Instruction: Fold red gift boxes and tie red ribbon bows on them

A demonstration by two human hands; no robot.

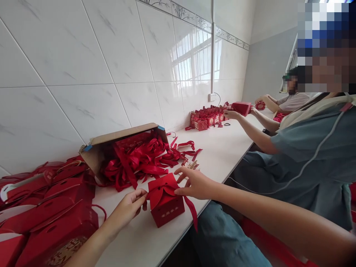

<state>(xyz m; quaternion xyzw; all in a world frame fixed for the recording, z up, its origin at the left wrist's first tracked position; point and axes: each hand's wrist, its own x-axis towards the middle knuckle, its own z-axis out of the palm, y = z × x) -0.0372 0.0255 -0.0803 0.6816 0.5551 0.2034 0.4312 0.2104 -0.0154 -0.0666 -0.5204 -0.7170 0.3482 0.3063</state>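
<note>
A small red gift box (pixel 168 210) with pale lettering on its side stands on the white table, its top flaps folded together. A red ribbon (pixel 191 213) runs through the top, and its right end hangs down past the table edge. At the box's left side, my left hand (pixel 128 207) pinches the ribbon's other end. My right hand (pixel 196 182) is at the right top edge, thumb and curled fingers on the ribbon, the forefinger raised apart.
A cardboard carton (pixel 125 135) lies on its side, red ribbons (pixel 133 157) spilling out. More red boxes (pixel 61 207) crowd the left, with finished-looking ones (pixel 207 119) along the wall. Cut-out tags (pixel 191 165) lie behind my right hand. Co-workers (pixel 311 148) sit to the right, handling red boxes.
</note>
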